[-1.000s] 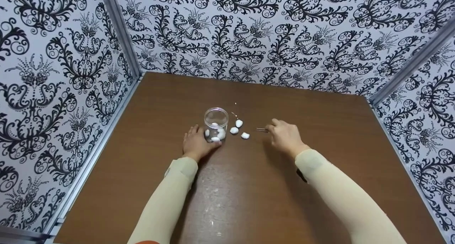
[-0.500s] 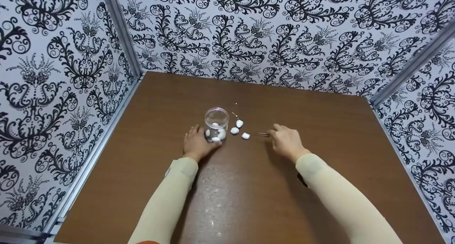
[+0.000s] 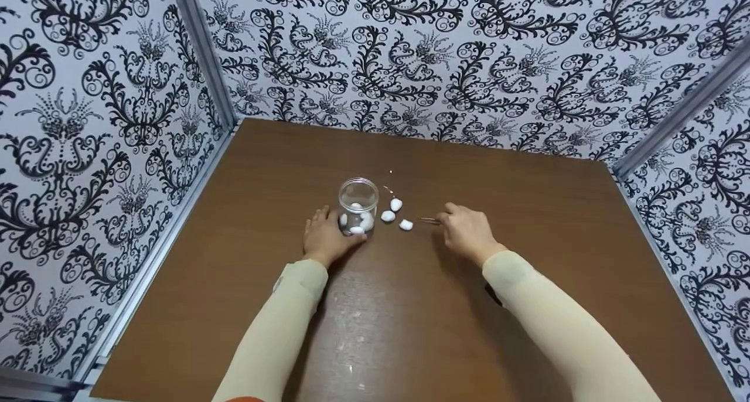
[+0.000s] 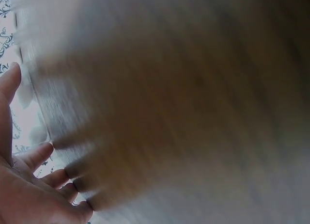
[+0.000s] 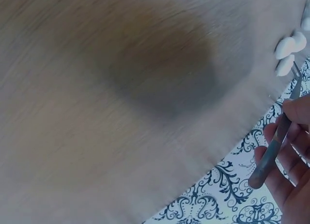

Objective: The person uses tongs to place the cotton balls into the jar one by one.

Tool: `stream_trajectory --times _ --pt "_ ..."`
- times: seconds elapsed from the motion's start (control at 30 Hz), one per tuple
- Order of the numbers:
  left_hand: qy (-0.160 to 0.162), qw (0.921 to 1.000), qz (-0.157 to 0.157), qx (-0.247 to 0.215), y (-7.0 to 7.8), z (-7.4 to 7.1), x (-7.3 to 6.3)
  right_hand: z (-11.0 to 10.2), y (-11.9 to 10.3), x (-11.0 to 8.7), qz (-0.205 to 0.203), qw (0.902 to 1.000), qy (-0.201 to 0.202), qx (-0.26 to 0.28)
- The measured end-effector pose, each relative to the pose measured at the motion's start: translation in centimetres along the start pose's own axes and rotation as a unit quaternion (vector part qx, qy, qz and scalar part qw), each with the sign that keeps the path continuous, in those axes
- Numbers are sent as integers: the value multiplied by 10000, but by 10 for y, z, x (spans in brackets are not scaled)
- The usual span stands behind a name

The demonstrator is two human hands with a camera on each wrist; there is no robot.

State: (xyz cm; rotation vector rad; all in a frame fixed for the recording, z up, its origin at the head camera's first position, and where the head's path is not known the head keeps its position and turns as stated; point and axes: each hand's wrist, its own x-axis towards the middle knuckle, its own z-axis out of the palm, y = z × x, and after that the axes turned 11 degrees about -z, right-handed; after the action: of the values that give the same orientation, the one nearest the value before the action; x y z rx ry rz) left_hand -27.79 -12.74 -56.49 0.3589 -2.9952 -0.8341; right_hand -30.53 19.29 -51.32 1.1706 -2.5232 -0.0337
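Note:
A clear plastic jar (image 3: 358,200) with several white cotton balls inside stands upright on the table. My left hand (image 3: 329,238) holds it low down, thumb across the front and fingers along the left side. In the left wrist view, the left hand (image 4: 34,185) shows its thumb and fingers spread about the jar (image 4: 26,112). Three cotton balls (image 3: 405,224) lie loose to the jar's right. Metal tweezers (image 3: 430,220) are pinched in my right hand (image 3: 467,232), tips slightly apart beside the nearest ball. In the right wrist view, the tweezers (image 5: 273,151) slant across my fingers.
The brown wooden table (image 3: 375,331) is bordered by patterned wall panels (image 3: 422,56) at the back and both sides, with metal posts (image 3: 202,50) at the corners. Small pale specks (image 3: 391,191) lie behind the loose cotton balls.
My right hand has come slightly nearer and then left, bringing the tweezers closer to the nearest loose cotton ball. My left hand stays at the jar.

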Motion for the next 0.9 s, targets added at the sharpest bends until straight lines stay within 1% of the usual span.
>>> stream_trajectory --times 0.17,0.4,0.63,0.9 --pt "-6 10000 -52 8 -1 0 1 1 -2 4 -33 9999 -16 100" --pt "-73 9999 -95 10 1 1 0 4 -5 6 -142 9999 -24 67" --pt "-47 10000 -71 36 2 -1 -1 6 -6 7 -150 9998 -44 119" --pt "-104 9999 -88 1 0 -1 -1 9 -7 10 -261 9995 -159 31"
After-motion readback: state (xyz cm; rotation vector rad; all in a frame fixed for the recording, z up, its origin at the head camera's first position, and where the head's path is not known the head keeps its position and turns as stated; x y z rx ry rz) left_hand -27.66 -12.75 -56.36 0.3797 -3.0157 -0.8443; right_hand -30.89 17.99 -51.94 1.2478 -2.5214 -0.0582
